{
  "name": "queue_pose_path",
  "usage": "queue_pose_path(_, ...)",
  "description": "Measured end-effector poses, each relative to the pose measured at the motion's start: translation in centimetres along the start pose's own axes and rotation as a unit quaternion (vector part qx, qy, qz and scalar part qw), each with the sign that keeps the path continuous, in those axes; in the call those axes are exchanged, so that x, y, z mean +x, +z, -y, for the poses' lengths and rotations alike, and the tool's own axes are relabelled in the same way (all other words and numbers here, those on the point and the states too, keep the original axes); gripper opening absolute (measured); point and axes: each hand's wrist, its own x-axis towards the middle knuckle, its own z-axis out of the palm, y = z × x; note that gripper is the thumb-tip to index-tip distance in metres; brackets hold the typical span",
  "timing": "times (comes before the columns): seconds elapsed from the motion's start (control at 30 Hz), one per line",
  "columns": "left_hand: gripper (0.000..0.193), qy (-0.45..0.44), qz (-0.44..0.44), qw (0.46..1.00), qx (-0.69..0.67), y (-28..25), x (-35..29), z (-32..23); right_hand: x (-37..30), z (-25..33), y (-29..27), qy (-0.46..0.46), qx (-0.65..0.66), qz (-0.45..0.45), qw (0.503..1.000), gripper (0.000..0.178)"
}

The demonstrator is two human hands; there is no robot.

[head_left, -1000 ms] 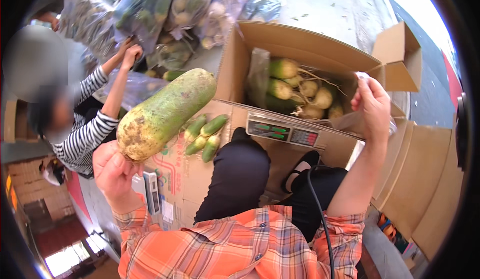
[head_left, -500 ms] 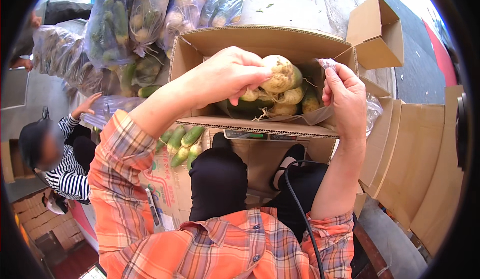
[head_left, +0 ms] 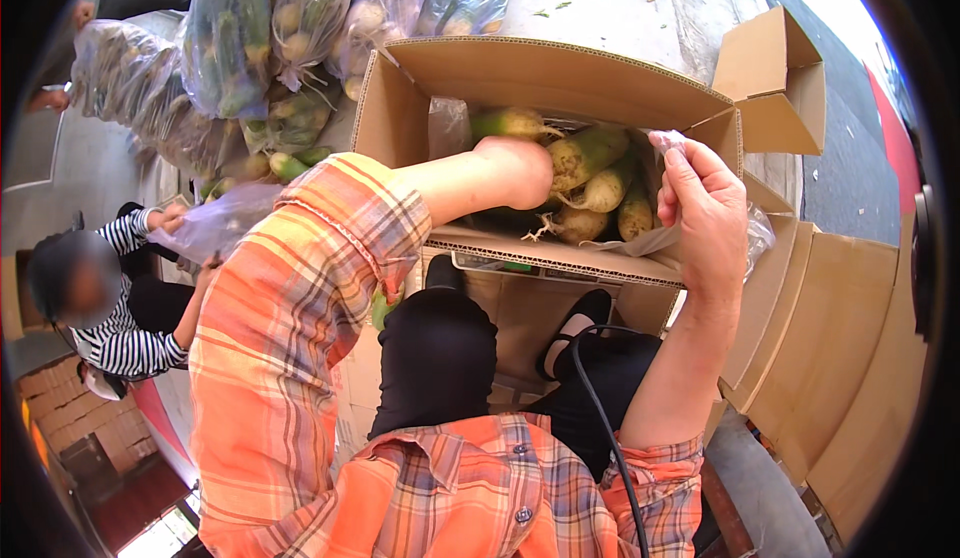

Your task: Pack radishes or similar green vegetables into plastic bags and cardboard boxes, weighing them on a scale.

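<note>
An open cardboard box (head_left: pixel 560 66) stands in front of me, lined with a clear plastic bag (head_left: pixel 652 241). Several green-and-white radishes (head_left: pixel 606 190) lie inside, some with thin roots. My left hand (head_left: pixel 516 168) reaches down into the box beside the radishes; its fingers are hidden behind the wrist and back of the hand. At the right side of the box, my right hand (head_left: pixel 700 193) pinches the gathered edge of the plastic bag between thumb and fingers and holds it up near the rim.
Bags of radishes (head_left: pixel 228 43) stand at the far left. A person in a striped top (head_left: pixel 130 333) handles a plastic bag at left. Flattened cardboard (head_left: pixel 840 328) leans at right; a smaller open box (head_left: pixel 770 78) sits beyond. A scale (head_left: pixel 515 266) shows under the box.
My left hand has gone down into the box, and the radish it held above the others is no longer raised. My right hand keeps its pinch. The co-worker's hands have moved on their bag.
</note>
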Motion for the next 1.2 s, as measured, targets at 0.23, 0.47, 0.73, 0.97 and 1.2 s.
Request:
queue_pose_path(0.23,0.026,-0.011,-0.008,0.998,0.06,1.5,1.8,1.0,0.1,0.5,0.5,0.007,-0.031,0.015,0.999,0.018)
queue_pose_path(0.47,0.031,0.012,-0.006,0.999,0.037,1.4,1.2,2.0,-0.2,0.6,0.3,0.007,-0.037,0.022,0.999,0.018)
queue_pose_path(0.73,0.019,0.109,-0.407,0.897,-0.13,-3.4,-8.3,2.6,0.3,-0.2,-0.7,0.003,-0.06,0.013,0.998,0.018)
queue_pose_path(0.97,0.023,-0.026,-0.451,0.869,-0.2,-1.9,-13.5,4.9,0.4,-0.7,-0.8,-0.005,-0.082,0.008,0.997,0.021)
queue_pose_path(1.2,0.023,-0.055,-0.445,0.833,-0.323,0.1,-14.2,5.5,0.3,-0.7,-1.3,-0.013,-0.111,-0.001,0.994,0.022)
